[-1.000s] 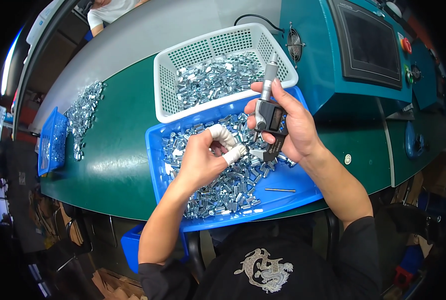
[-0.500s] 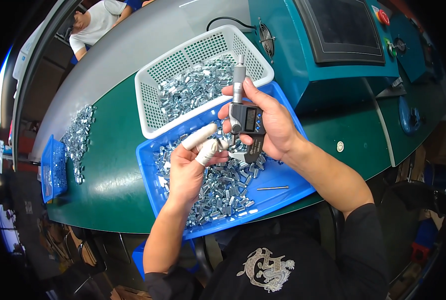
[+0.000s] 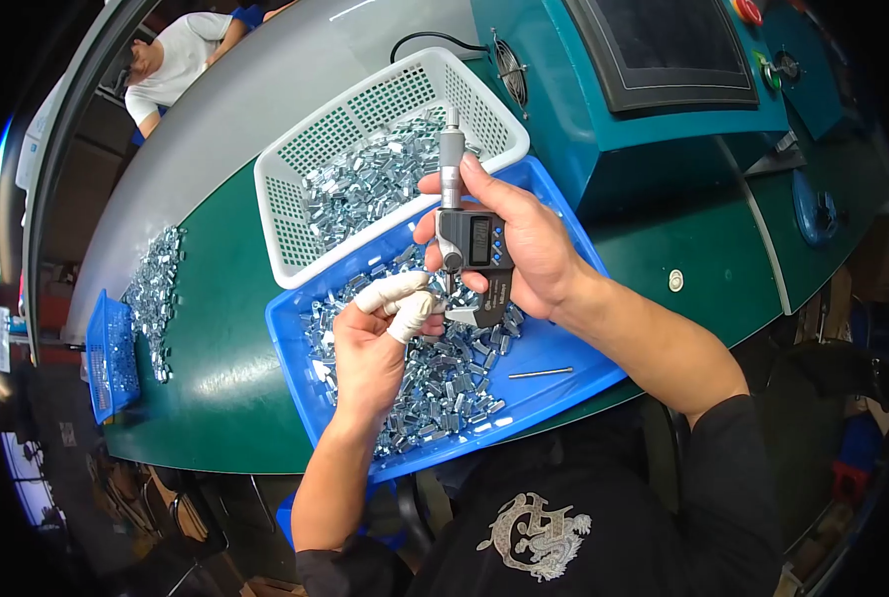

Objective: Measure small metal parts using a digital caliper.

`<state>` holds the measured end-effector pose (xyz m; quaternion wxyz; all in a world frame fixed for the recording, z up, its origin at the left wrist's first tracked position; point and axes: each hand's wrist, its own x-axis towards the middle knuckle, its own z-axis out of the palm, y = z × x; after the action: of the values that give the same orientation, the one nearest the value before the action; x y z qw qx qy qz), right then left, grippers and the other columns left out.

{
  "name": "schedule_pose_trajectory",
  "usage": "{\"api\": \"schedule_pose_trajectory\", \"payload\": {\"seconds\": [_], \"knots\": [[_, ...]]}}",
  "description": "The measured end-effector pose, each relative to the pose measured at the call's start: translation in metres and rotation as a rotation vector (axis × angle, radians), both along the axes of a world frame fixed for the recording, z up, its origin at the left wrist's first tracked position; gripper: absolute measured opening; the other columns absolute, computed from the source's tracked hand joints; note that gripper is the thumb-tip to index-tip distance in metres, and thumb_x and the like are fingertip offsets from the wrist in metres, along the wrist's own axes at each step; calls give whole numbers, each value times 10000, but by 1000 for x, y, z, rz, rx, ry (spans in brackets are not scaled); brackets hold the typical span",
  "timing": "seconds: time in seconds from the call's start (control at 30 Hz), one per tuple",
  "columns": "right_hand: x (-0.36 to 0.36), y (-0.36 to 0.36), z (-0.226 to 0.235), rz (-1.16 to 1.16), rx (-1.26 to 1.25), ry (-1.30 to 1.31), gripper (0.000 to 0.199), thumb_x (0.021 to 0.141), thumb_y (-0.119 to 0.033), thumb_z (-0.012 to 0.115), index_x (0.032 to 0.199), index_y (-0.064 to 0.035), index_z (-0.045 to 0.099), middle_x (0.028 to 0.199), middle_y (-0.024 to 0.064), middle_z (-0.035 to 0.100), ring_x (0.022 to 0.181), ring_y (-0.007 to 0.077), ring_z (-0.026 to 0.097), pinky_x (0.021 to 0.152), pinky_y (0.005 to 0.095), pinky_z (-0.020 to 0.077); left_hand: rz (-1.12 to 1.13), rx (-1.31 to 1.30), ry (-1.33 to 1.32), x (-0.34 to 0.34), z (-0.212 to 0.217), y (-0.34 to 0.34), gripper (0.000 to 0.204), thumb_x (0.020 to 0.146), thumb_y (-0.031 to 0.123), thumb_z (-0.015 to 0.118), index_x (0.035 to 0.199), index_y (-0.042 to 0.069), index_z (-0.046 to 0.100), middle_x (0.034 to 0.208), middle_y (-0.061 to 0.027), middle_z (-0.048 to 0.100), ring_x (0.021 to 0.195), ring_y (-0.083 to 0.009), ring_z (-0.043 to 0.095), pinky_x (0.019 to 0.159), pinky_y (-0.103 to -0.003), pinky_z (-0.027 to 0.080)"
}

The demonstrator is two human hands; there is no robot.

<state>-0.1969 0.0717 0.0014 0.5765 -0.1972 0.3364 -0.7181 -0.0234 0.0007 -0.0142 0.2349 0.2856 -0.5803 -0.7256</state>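
My right hand (image 3: pixel 524 234) is wrapped round a digital micrometer (image 3: pixel 463 237), its thumb lying along the upper part. The micrometer stands upright, silver barrel up and curved frame down, with a small display facing me. My left hand (image 3: pixel 377 343) wears white finger covers on thumb and forefinger. Those fingers are pinched together right beside the micrometer's jaws; what they hold is hidden. Below both hands lies a blue tray (image 3: pixel 564 343) holding many small shiny metal pieces (image 3: pixel 444 393), apparently hex-shaped, and a thin metal rod (image 3: pixel 541 373).
A white perforated basket (image 3: pixel 270 224) with more metal pieces rests against the blue tray's far side. Loose pieces (image 3: pixel 156 289) lie at the left by a small blue basket (image 3: pixel 114 358). A teal machine with a screen (image 3: pixel 664 50) stands far right. Another person (image 3: pixel 181 60) sits beyond the table.
Both hands and the micrometer appear slightly further left in the picture, as the whole view has shifted. The left fingers are still pinched at the jaws; the grip on the micrometer is unchanged.
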Motion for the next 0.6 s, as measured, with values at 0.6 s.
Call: {"api": "schedule_pose_trajectory", "payload": {"seconds": [0.6], "knots": [[-2,0,-2,3,-38,-32,514,975,-464,355,1223,-24,453,895,135,616,726,164,645,401,209,442,-76,58,-3,2,10,2,227,859,44,631,1071,-35,616,956,-132,667,833,-206,670,712,-312,578]]}}
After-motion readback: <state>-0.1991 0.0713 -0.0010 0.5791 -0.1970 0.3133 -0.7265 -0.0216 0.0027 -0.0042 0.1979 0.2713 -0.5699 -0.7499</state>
